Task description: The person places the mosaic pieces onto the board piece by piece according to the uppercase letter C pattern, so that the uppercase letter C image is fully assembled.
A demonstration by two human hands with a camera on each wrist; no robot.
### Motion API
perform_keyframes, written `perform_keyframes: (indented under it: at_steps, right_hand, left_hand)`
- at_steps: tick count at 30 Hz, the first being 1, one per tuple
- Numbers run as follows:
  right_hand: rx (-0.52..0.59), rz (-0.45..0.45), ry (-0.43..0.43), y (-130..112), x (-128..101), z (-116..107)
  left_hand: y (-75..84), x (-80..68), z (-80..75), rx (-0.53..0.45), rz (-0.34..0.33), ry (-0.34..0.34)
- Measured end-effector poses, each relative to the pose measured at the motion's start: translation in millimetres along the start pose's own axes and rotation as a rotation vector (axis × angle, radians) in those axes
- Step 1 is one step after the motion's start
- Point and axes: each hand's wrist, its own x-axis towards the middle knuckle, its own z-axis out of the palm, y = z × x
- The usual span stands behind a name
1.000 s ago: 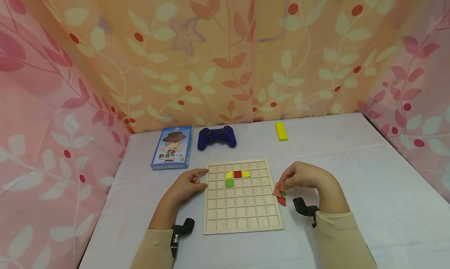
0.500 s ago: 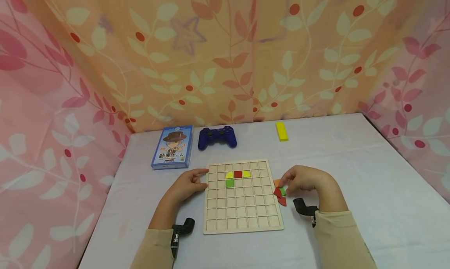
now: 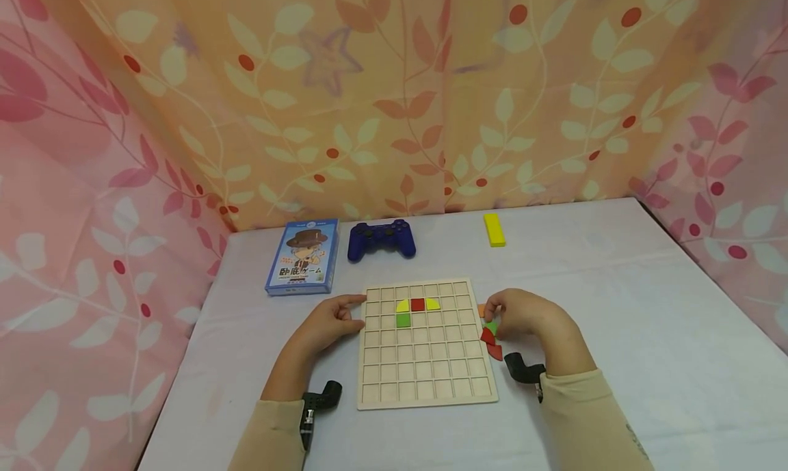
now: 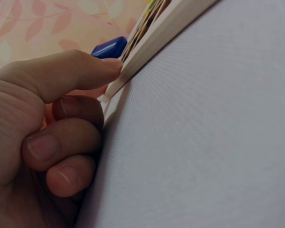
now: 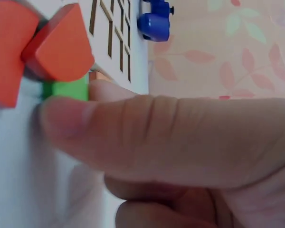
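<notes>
A wooden grid board (image 3: 425, 361) lies on the white table, with yellow, red and green pieces (image 3: 416, 305) in its upper rows. My left hand (image 3: 353, 314) holds the board's upper left corner; in the left wrist view one finger lies over the board's edge (image 4: 166, 28) and the others curl beside it. My right hand (image 3: 494, 320) is at the board's right side, over a small pile of pieces. Its thumb and a finger pinch a green piece (image 3: 491, 328) (image 5: 66, 89). Two red pieces (image 3: 492, 351) (image 5: 61, 47) lie against it, and an orange piece (image 3: 481, 310) peeks out behind.
A blue card box (image 3: 303, 257), a blue game controller (image 3: 382, 240) and a yellow block (image 3: 494, 230) lie along the table's back. Patterned curtains (image 3: 394, 102) close in the back and both sides. Bare tabletop (image 3: 646, 307) stretches to the right.
My right hand has slid a little left, closer to the board, and now sits on the green piece. The left hand and the board have not moved.
</notes>
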Motion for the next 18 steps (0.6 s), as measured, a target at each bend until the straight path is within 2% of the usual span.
perform_keyframes:
  at_steps: [7,13,18]
  right_hand:
    - [0.002,0.038,0.097,8,5,-4]
    - [-0.060,0.011,0.151,17,10,-8]
    - [-0.026,-0.033,0.184,21,10,-13]
  left_hand:
    - [-1.0,0.7,-0.3,-0.003,-0.001,-0.005]
    - [-1.4,1.7,0.2,-0.014,0.002,-0.005]
    - [-1.8,1.5,0.2,-0.008,0.001,0.003]
